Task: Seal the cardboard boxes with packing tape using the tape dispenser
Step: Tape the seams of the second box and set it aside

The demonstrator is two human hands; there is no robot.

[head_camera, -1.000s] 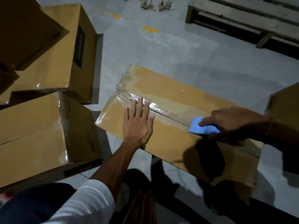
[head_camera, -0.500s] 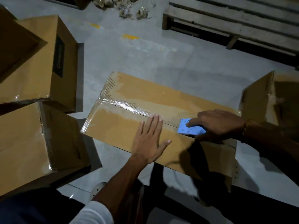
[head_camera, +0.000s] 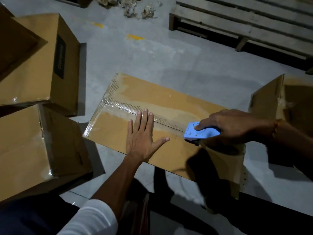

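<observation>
From the head camera, a long flat cardboard box (head_camera: 152, 102) lies closed on the grey floor (head_camera: 152, 56), so its contents cannot be seen. Clear packing tape (head_camera: 122, 106) runs along its centre seam from the left end toward the middle. Two sealed boxes (head_camera: 33, 146) sit stacked at the left, and another box (head_camera: 277, 102) stands at the right edge. A wooden pallet (head_camera: 245, 19) lies beyond.

The left hand (head_camera: 141, 138) presses flat on the long box, fingers spread and straight, its fingertips on the taped seam. The right hand (head_camera: 232, 126) grips the blue tape dispenser (head_camera: 199, 133), index finger stretched along its top; the dispenser rests on the seam, right of the left hand.
</observation>
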